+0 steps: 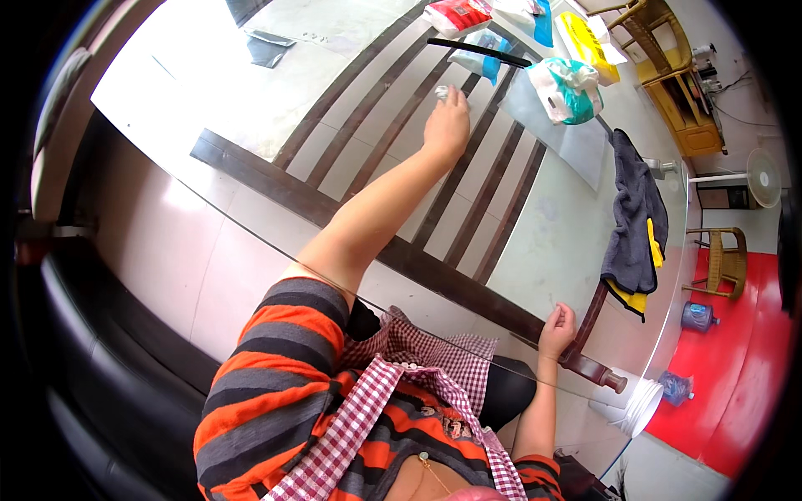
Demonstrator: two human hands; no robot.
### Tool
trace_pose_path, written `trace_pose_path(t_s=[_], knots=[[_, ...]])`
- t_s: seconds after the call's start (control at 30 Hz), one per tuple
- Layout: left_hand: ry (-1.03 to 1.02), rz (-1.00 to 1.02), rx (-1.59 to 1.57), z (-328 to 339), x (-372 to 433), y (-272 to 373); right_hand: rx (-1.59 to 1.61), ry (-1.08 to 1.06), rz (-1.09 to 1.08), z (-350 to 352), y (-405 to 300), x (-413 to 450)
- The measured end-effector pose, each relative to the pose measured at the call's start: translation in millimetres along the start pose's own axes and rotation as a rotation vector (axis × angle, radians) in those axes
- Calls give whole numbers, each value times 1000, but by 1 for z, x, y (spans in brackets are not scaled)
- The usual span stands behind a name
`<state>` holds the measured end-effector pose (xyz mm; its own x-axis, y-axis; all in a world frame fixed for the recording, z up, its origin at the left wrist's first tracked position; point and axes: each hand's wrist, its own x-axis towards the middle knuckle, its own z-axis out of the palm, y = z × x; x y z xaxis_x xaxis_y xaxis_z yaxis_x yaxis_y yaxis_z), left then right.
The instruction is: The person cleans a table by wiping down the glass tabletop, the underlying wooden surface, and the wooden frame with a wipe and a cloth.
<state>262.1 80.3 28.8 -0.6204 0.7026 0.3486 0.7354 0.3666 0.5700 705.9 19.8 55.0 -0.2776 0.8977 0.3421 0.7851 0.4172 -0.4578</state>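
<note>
My left hand [447, 122] reaches across the glass tabletop [539, 216], over its dark wooden slats. A small crumpled white wad [442, 92], its material unclear, is gripped at the fingers. Nearer to me on the right, my right hand [556, 330] is over the glass with bent fingers; whether it holds anything cannot be told. Beyond my left hand lie a blue and white packet [481, 53], a long black object [473, 49] and a teal and white tissue pack [567, 92]. A grey towel with yellow backing [636, 210] lies on the glass, right of both hands.
A red and white pack [459, 15] and a yellow tissue pack [586, 44] lie at the far side. The glass edge passes close before my body. Black seating [113, 369] is at the left. At the right are a white bucket [642, 407], wicker chairs [720, 263] and a fan [763, 178].
</note>
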Motion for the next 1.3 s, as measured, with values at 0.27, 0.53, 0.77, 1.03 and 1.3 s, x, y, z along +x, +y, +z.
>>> trace_pose_path(t_s=[0.27, 0.53, 0.77, 1.03, 1.3], knots=[[-164, -153, -49, -18, 5, 7, 28, 30, -32, 0, 3, -1], [-369, 46, 120, -90, -73, -14, 33, 7, -13, 4, -1, 1], [-552, 325, 184, -173, -144, -55, 32, 33, -16, 0, 11, 0], [-125, 205, 17, -113, 6, -84, 55, -2, -28, 7, 0, 0], [-337, 68, 224, -78, 47, -60, 31, 2, -2, -3, 0, -1]])
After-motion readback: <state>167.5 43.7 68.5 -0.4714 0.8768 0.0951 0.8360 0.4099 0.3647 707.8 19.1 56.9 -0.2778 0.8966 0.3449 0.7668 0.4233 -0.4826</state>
